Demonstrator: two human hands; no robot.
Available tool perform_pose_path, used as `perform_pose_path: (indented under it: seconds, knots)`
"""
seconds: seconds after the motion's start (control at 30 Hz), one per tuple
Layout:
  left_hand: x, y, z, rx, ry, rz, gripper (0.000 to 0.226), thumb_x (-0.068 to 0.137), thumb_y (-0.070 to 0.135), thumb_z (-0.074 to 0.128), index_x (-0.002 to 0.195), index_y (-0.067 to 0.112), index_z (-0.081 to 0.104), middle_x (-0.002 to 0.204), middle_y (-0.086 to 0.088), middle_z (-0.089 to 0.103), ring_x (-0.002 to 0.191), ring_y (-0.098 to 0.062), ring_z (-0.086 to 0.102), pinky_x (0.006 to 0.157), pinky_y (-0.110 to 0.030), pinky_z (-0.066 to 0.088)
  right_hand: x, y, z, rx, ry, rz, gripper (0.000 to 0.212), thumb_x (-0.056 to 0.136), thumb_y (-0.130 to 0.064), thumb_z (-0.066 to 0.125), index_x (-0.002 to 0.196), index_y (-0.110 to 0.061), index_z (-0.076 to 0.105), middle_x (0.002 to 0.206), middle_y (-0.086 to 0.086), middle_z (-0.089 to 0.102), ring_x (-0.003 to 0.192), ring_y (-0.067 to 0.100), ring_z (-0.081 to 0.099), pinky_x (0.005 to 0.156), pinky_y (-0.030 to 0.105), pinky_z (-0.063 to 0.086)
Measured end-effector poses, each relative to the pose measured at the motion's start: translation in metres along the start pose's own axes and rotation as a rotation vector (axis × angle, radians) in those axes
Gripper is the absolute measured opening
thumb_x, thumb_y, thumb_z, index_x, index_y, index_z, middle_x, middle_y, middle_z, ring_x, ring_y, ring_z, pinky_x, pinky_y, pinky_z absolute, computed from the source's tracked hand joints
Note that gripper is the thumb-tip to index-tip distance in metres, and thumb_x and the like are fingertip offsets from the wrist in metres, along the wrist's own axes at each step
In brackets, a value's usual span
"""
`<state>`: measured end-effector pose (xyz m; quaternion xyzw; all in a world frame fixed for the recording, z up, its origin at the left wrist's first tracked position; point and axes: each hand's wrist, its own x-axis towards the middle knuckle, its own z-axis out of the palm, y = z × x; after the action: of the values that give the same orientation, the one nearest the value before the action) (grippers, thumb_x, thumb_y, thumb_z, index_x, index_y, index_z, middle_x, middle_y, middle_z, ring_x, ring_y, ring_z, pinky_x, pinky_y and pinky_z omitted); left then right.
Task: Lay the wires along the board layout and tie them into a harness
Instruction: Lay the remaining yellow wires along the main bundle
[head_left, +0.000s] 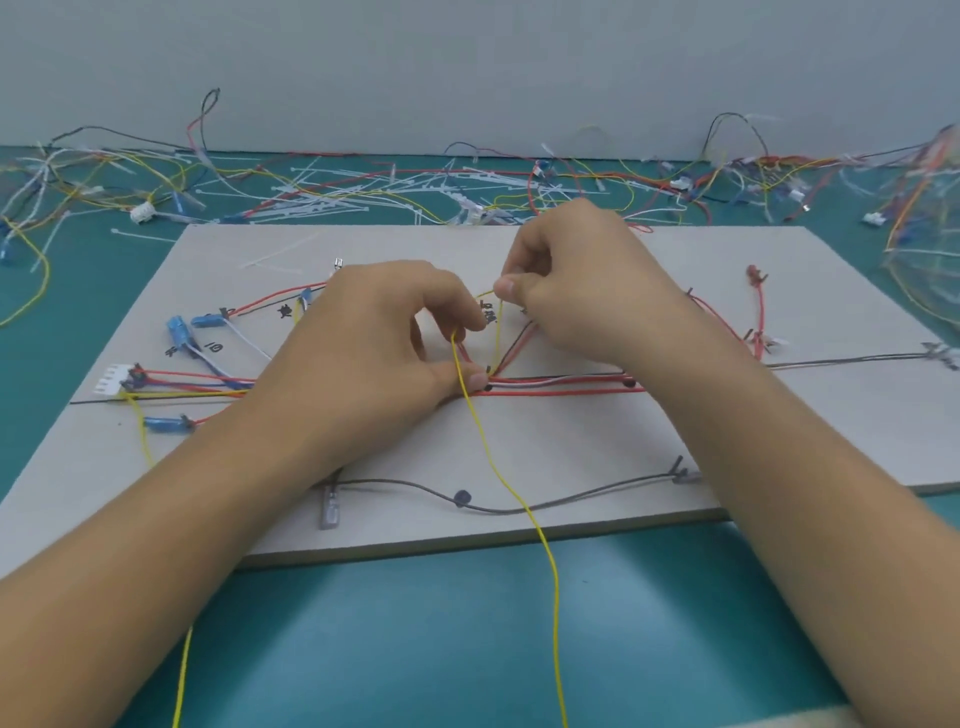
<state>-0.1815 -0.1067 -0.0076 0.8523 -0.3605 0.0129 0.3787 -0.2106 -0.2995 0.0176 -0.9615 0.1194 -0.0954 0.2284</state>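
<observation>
- Teal counter (649, 613) runs back to a plain grey wall. A grey layout board (571, 457) lies flat on it, and both hands meet over the board's middle.
- The left hand (363, 353) has its fingers curled round the yellow wire (496, 473), and its thumb tip presses down where the red wires (561, 387) branch.
- The right hand (587, 291) pinches an upper strand of the same wire between thumb and forefinger, just above and right of the left grip.
- The step looks like routing: the yellow wire is being led into the junction, and tying seems not yet begun here.
- The next move probably calls for drawing slack up from the tail, then seating the wire beside the red run without lifting its neighbours.
- Toward the person from the grip, the board is bare except for a grey wire (571, 501). The yellow tail crosses it and drops over the near edge, where it could catch.
- Left of the grip lie blue-sleeved terminals (179, 330) and a white connector (111, 376).
- Beyond the grip, loose cable ties (363, 192) and spare wires crowd the far edge.
</observation>
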Motion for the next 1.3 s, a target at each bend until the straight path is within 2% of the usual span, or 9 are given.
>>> perform_pose_path:
  seconds: [0.1, 0.3, 0.57, 0.67, 0.97, 1.07, 1.17, 1.3]
  knots:
    - [0.000, 0.000, -0.001, 0.014, 0.013, -0.013, 0.029, 0.067, 0.031, 0.093, 0.091, 0.033, 0.078, 0.082, 0.019, 0.069, 0.064, -0.003, 0.058, 0.059, -0.009, 0.038, 0.005, -0.001, 0.002, -0.036, -0.045, 0.015, 0.012, 0.090, -0.037, 0.072, 0.085, -0.027, 0.070, 0.081, -0.010, 0.065, 0.088, 0.023, 0.064, 0.084, 0.042, 0.056]
    - [0.000, -0.002, 0.000, 0.058, 0.058, -0.048, 0.038, 0.063, 0.041, 0.094, 0.097, 0.032, 0.080, 0.079, 0.021, 0.067, 0.066, 0.014, 0.054, 0.061, -0.005, 0.034, 0.011, 0.000, 0.007, -0.044, -0.059, 0.014, 0.014, 0.087, -0.042, 0.074, 0.083, -0.029, 0.070, 0.084, -0.010, 0.064, 0.089, 0.023, 0.064, 0.084, 0.043, 0.056]
    - [0.003, -0.003, -0.001, 0.101, 0.055, -0.131, 0.058, 0.057, 0.055, 0.092, 0.109, 0.033, 0.077, 0.096, 0.017, 0.071, 0.073, 0.003, 0.051, 0.071, -0.029, 0.043, 0.012, 0.004, 0.012, 0.011, -0.043, 0.037, 0.011, 0.088, -0.039, 0.074, 0.080, -0.032, 0.072, 0.081, -0.012, 0.063, 0.089, 0.022, 0.063, 0.085, 0.042, 0.057]
    - [0.004, -0.004, -0.001, 0.124, 0.042, -0.161, 0.063, 0.057, 0.058, 0.091, 0.112, 0.033, 0.077, 0.100, 0.016, 0.070, 0.075, 0.001, 0.051, 0.072, -0.029, 0.045, 0.012, 0.004, 0.016, 0.001, -0.017, 0.028, 0.010, 0.089, -0.037, 0.072, 0.082, -0.030, 0.074, 0.083, -0.011, 0.064, 0.088, 0.023, 0.063, 0.084, 0.043, 0.057]
    - [0.005, -0.005, -0.001, 0.152, 0.026, -0.182, 0.069, 0.059, 0.059, 0.090, 0.120, 0.031, 0.074, 0.107, 0.016, 0.069, 0.083, -0.008, 0.051, 0.074, -0.026, 0.038, 0.012, 0.009, 0.014, 0.013, 0.015, 0.030, 0.018, 0.084, -0.045, 0.077, 0.080, -0.028, 0.074, 0.083, -0.005, 0.069, 0.087, 0.022, 0.065, 0.079, 0.039, 0.057]
    - [0.006, -0.005, -0.001, 0.161, 0.027, -0.167, 0.071, 0.060, 0.058, 0.090, 0.123, 0.030, 0.073, 0.109, 0.017, 0.067, 0.079, -0.002, 0.049, 0.074, -0.025, 0.037, 0.013, 0.011, 0.009, 0.038, -0.002, 0.000, 0.018, 0.085, -0.041, 0.078, 0.078, -0.025, 0.073, 0.075, -0.010, 0.069, 0.078, 0.014, 0.065, 0.069, 0.030, 0.052]
    - [0.005, -0.004, -0.002, 0.188, 0.017, -0.147, 0.072, 0.062, 0.058, 0.090, 0.126, 0.029, 0.072, 0.111, 0.018, 0.065, 0.077, 0.000, 0.049, 0.070, -0.022, 0.037, 0.013, 0.015, 0.003, 0.035, -0.032, -0.034, 0.016, 0.089, -0.035, 0.076, 0.075, -0.027, 0.072, 0.072, -0.012, 0.068, 0.069, 0.002, 0.060, 0.056, 0.020, 0.039]
    - [0.004, -0.002, -0.002, 0.208, 0.025, -0.170, 0.076, 0.059, 0.063, 0.089, 0.126, 0.030, 0.072, 0.111, 0.019, 0.064, 0.088, -0.010, 0.052, 0.078, -0.031, 0.044, 0.014, 0.016, 0.002, 0.038, -0.033, -0.022, 0.011, 0.093, -0.024, 0.071, 0.084, -0.026, 0.077, 0.079, -0.008, 0.074, 0.075, 0.002, 0.063, 0.061, 0.015, 0.042]
